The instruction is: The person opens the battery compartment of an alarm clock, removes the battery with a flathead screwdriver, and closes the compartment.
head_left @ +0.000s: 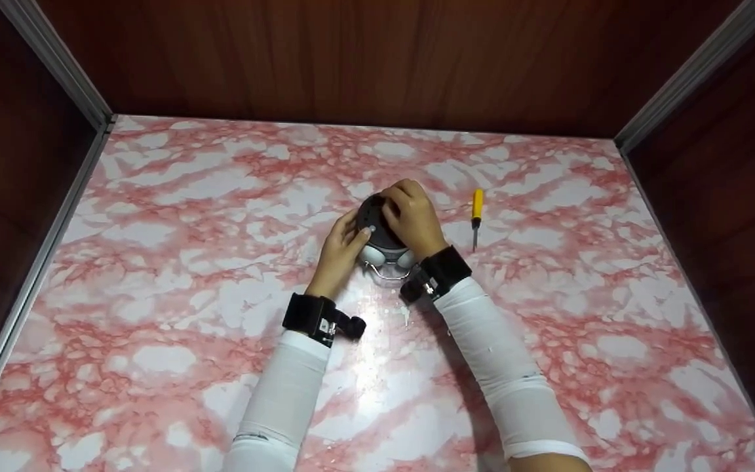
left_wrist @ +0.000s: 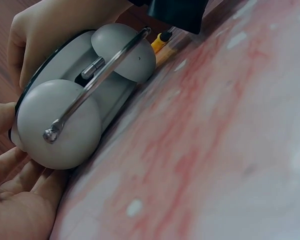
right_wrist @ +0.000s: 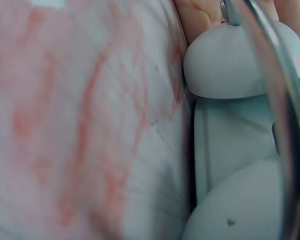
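while the twin-bell clock (head_left: 385, 240) lies back-up on the worktop (head_left: 207, 354), held at its edge by my left grip (head_left: 337, 252), i'd brace firmly and work lightly with the right grip (head_left: 418, 221), hold unclear.

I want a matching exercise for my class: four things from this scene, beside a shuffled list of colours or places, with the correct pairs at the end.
Things
1. screwdriver
2. metal handle
3. pair of bells
4. left hand

Colours and places
A. pale and rounded
B. partly yellow, lying on the table
C. holding the edge of the clock
D. shiny silver and slim

Right pairs: 1-B, 2-D, 3-A, 4-C
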Demonstrator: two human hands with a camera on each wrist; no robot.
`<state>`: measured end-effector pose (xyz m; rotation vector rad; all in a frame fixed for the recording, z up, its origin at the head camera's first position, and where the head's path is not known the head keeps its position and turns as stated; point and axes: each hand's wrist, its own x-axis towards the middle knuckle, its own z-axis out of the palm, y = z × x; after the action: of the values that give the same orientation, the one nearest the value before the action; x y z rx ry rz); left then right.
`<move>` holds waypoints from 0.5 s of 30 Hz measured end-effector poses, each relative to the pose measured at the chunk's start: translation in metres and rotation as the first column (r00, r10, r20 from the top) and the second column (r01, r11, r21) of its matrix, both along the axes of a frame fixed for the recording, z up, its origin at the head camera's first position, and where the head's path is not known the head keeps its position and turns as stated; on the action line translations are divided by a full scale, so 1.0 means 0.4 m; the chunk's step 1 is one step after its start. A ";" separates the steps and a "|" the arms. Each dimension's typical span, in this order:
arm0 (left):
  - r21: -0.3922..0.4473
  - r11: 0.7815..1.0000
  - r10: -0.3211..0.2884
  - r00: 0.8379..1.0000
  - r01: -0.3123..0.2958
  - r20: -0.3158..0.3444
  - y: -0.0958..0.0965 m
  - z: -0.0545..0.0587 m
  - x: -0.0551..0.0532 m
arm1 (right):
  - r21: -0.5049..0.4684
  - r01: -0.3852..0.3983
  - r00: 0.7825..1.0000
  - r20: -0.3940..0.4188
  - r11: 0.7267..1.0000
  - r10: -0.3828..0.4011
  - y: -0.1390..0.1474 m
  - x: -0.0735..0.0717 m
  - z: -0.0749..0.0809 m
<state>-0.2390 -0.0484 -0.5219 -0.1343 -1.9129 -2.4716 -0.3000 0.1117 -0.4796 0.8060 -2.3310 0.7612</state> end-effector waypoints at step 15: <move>-0.006 1.000 -0.010 1.000 0.010 0.009 -0.002 0.000 0.002 | -0.013 -0.014 1.000 -0.015 1.000 0.014 0.015 0.005 0.002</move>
<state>-0.2382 -0.0493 -0.5218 -0.1336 -1.9279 -2.4774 -0.2981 0.1176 -0.4788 0.8204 -2.3071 0.7728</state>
